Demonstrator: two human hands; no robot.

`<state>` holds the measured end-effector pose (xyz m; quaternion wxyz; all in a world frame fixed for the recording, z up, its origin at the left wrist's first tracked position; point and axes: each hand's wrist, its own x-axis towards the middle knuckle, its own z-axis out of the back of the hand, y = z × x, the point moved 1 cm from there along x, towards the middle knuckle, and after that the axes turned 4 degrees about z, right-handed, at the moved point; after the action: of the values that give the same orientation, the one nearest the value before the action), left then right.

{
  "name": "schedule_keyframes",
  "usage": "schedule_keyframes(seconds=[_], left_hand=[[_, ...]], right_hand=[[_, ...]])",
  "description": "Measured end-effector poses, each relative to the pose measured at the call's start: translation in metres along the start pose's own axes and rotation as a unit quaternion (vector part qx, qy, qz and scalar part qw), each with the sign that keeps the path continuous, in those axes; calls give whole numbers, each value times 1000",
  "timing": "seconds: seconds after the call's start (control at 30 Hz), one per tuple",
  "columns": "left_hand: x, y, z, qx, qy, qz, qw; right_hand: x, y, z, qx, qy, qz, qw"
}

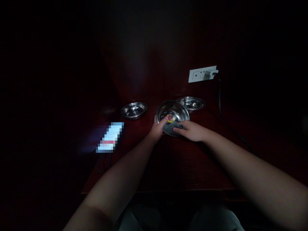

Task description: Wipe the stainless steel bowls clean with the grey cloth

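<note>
A shiny steel bowl (174,109) with a yellow and red sticker (170,118) on its inside is tilted toward me above the dark red table. My left hand (158,126) grips the bowl's left rim, its thumb reaching over the inside and the other fingers hidden behind. In my right hand (192,130) is a dark grey cloth (172,127), pressed against the near part of the bowl. The fingers of that hand are closed on the cloth, partly out of sight.
One steel bowl (134,110) sits on the table at left, another (192,103) behind the held bowl at right. A lit phone with a blurred screen (110,138) lies at left, with a cable below. A wall socket (202,74) holds a plug whose black cord (219,96) hangs to the table.
</note>
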<state>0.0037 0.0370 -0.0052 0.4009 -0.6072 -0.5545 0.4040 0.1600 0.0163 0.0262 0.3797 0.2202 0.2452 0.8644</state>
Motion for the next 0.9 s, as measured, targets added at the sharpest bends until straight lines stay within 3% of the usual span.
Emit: schedule_keyframes(seconds=[0.23,0.43,0.9], left_hand=[[-2,0,1,7,16,39,999],[-1,1,1,-2,44,56,997],[-3,0,0,-5,38,64,997]], right_hand=[[2,0,-9,85,-7,47,995],[1,8,-10,57,2,68,996],[1,7,-7,48,17,64,997]])
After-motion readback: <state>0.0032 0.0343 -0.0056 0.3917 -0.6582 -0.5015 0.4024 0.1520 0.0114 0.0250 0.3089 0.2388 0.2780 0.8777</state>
